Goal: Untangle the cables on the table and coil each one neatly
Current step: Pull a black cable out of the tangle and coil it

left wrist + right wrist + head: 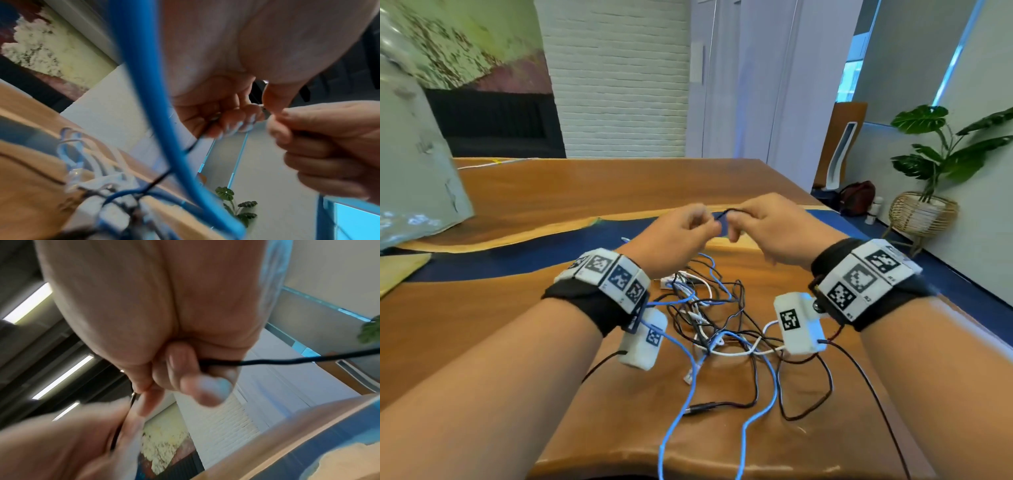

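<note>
I am holding a thin black cable (726, 211) up above the table (551, 192), pinching it in my left hand (681, 233) and my right hand (774, 229), both curled close together. Below my wrists the other cables, blue (688, 387), white (736, 351) and black, are lying tangled on the wood.

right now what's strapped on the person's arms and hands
Both forearms are bare, no sleeves or gloves. Each wrist wears a black band topped with white blocks printed with black square markers. A white box with its own marker hangs under each wrist, trailing a thin black wire. The right wrist matches.
</note>
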`<state>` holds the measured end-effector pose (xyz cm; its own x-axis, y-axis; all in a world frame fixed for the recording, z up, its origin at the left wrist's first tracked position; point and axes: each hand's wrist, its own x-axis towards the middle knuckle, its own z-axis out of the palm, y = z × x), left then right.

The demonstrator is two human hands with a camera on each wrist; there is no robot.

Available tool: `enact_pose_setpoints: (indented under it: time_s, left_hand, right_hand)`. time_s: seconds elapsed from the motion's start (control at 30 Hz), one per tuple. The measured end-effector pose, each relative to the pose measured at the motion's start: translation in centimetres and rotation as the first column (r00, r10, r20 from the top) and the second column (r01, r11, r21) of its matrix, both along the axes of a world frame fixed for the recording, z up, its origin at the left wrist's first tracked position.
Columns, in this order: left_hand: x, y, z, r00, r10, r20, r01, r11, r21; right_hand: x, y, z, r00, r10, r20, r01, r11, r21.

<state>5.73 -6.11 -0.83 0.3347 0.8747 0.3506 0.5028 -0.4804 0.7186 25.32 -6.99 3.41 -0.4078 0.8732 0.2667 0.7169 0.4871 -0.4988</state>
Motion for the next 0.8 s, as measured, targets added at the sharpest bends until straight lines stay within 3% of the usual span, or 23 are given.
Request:
enact_pose_setpoints:
  time_s: [0.07,0.13,0.2,0.27,0.33,0.37,0.43,0.47,0.53,0.6,0.63,0.7,0.73,0.8]
  left_hand:
    - [-1.7,-0.2,-2.4,0.997,-0.008,-0.082,0.001,0.997,-0.078]
    - [-3.0,-0.4,-4.9,0.969,0.024,-0.247,-0.052,0.993,-0.108]
    - [-4.0,-0.4,-6.3,0.959,0.065,-0.275,-0.105,0.986,-0.130]
    - [-4.5,-0.3,-6.4,0.970,0.129,-0.206,-0.155,0.981,-0.117]
    - [-4.5,0.3,-5.7,0.978,0.170,-0.123,-0.184,0.976,-0.113]
    - [-4.2,0.4,-5.0,0.979,0.178,-0.095,-0.188,0.976,-0.109]
    - [-3.4,0.5,-3.7,0.973,0.194,-0.126,-0.201,0.979,-0.044]
    - [-2.8,0.4,-3.0,0.965,0.198,-0.174,-0.202,0.979,-0.007]
    - [-1.5,-0.1,-1.7,0.946,0.190,-0.264,-0.187,0.982,0.033]
    - [-0.3,-0.3,-0.7,0.939,0.167,-0.301,-0.170,0.985,0.015]
    - [0.2,-0.3,-0.3,0.944,0.155,-0.293,-0.164,0.986,-0.009]
    - [0.9,-0.4,0.3,0.965,0.136,-0.225,-0.151,0.987,-0.051]
    - [1.1,-0.5,0.5,0.974,0.135,-0.180,-0.146,0.988,-0.053]
    - [1.2,-0.5,0.8,0.979,0.148,-0.138,-0.155,0.987,-0.045]
  right_hand:
    - [1.0,0.5,0.0,0.978,-0.030,-0.205,0.027,0.999,-0.022]
    - [2.3,1.3,0.3,0.877,-0.057,-0.478,0.025,0.997,-0.072]
    - [3.7,1.7,0.5,0.768,-0.107,-0.632,0.054,0.993,-0.102]
    - [4.9,2.2,0.5,0.815,-0.158,-0.558,0.142,0.987,-0.072]
    - [5.5,2.4,0.1,0.938,-0.220,-0.268,0.230,0.973,0.004]
    - [5.4,2.5,-0.4,0.962,-0.258,-0.085,0.260,0.966,0.013]
    - [4.9,2.5,-1.7,0.931,-0.300,0.206,0.315,0.948,-0.042]
    - [4.4,2.4,-2.2,0.914,-0.317,0.253,0.339,0.940,-0.047]
    - [3.1,1.8,-2.5,0.911,-0.352,0.214,0.342,0.936,0.085]
    - [1.4,1.4,-2.5,0.933,-0.287,0.216,0.240,0.945,0.221]
    - [0.6,1.3,-2.6,0.942,-0.227,0.246,0.175,0.960,0.218]
    - [-1.0,0.8,-2.6,0.949,-0.094,0.300,0.078,0.995,0.064]
    - [-1.4,0.5,-2.6,0.970,-0.028,0.243,0.043,0.998,-0.053]
    - [-1.6,0.4,-2.2,0.999,0.012,-0.035,-0.020,0.966,-0.259]
